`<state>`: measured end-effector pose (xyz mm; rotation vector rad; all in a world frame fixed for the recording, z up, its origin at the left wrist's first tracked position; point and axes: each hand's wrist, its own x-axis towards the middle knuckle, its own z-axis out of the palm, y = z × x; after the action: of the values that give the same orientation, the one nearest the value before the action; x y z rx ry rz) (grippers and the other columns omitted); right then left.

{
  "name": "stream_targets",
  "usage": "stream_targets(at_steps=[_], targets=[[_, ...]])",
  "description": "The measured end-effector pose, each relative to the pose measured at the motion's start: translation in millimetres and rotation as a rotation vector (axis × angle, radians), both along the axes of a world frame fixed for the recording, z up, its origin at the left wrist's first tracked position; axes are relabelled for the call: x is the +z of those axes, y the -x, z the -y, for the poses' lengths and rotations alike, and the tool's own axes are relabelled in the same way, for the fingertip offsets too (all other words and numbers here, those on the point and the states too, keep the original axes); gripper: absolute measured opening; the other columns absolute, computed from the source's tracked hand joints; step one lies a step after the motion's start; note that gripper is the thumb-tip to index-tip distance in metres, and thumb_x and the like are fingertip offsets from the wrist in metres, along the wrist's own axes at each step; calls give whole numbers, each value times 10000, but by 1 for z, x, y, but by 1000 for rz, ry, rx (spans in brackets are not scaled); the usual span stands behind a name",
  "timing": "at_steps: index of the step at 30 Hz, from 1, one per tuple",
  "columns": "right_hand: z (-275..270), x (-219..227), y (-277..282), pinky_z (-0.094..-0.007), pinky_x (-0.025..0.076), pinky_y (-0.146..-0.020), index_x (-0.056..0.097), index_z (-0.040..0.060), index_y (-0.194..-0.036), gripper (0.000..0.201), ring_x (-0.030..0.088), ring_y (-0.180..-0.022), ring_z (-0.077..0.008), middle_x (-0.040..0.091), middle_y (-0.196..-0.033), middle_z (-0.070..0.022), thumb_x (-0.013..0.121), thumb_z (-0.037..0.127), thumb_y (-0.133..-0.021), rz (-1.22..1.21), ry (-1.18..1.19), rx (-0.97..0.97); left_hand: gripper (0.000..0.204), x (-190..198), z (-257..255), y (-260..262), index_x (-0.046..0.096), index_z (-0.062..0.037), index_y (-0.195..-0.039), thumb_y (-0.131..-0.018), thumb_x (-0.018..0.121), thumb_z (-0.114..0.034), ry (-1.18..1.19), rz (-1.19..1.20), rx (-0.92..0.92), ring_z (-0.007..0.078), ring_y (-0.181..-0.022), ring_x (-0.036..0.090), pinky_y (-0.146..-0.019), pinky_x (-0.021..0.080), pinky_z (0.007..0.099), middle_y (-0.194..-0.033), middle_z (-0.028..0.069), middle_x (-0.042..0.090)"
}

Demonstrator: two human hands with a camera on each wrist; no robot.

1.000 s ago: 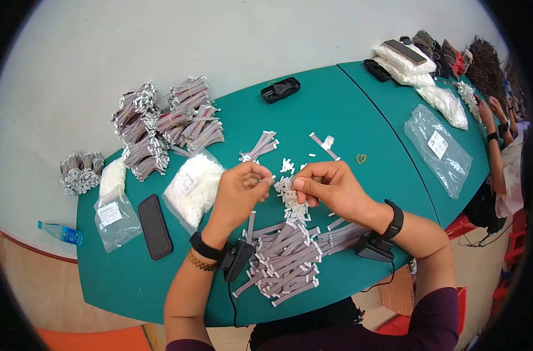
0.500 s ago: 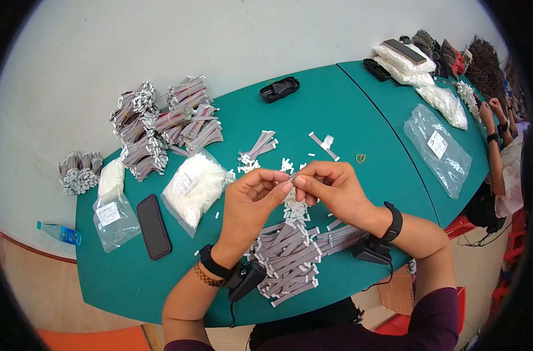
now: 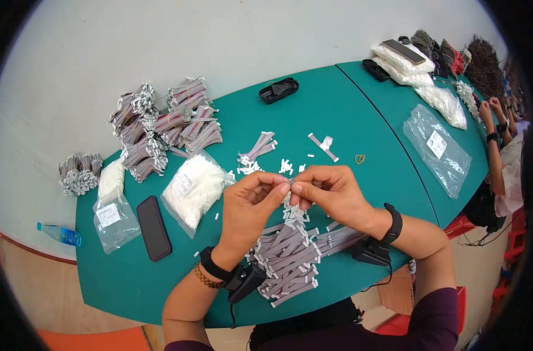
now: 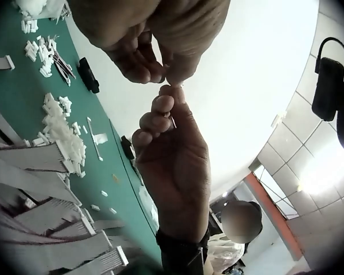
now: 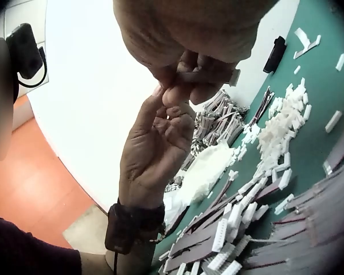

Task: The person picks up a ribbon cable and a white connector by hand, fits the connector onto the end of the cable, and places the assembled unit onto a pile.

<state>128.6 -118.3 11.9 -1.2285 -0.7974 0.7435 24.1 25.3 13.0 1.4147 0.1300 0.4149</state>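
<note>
My left hand (image 3: 247,206) and right hand (image 3: 338,198) meet fingertip to fingertip above the table. Between right thumb and fingers I pinch a short grey ribbon cable (image 5: 205,77); its white end sticks out past the fingers in the right wrist view. The left thumb and index finger pinch a small white connector at the cable's other end, mostly hidden by the fingertips. Under the hands lies a heap of loose white connectors (image 5: 282,123). Closer to my body is a pile of grey ribbon cables (image 3: 287,257) with white ends.
Bundled cables (image 3: 146,131) are stacked at the back left. A bag of white connectors (image 3: 190,190) and a dark phone (image 3: 154,227) lie left of my hands. Farther off are a black case (image 3: 279,90), rubber bands (image 3: 360,158) and a clear bag (image 3: 439,152). Another person sits at far right.
My left hand has moved right and brought its white connector up to the right hand's fingertips. Since half a second ago, both hands have shifted slightly lower, staying together.
</note>
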Motion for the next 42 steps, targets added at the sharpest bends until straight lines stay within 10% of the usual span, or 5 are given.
stream_targets(at_steps=[42], targets=[[3, 5, 2, -202, 482, -587, 639, -32, -851, 128, 599, -657, -79, 649, -738, -56, 583, 82, -867, 117, -21, -68, 167, 1, -4, -2, 604, 23, -976, -877, 589, -111, 60, -5, -71, 103, -752, 535, -697, 442, 232, -853, 52, 606]])
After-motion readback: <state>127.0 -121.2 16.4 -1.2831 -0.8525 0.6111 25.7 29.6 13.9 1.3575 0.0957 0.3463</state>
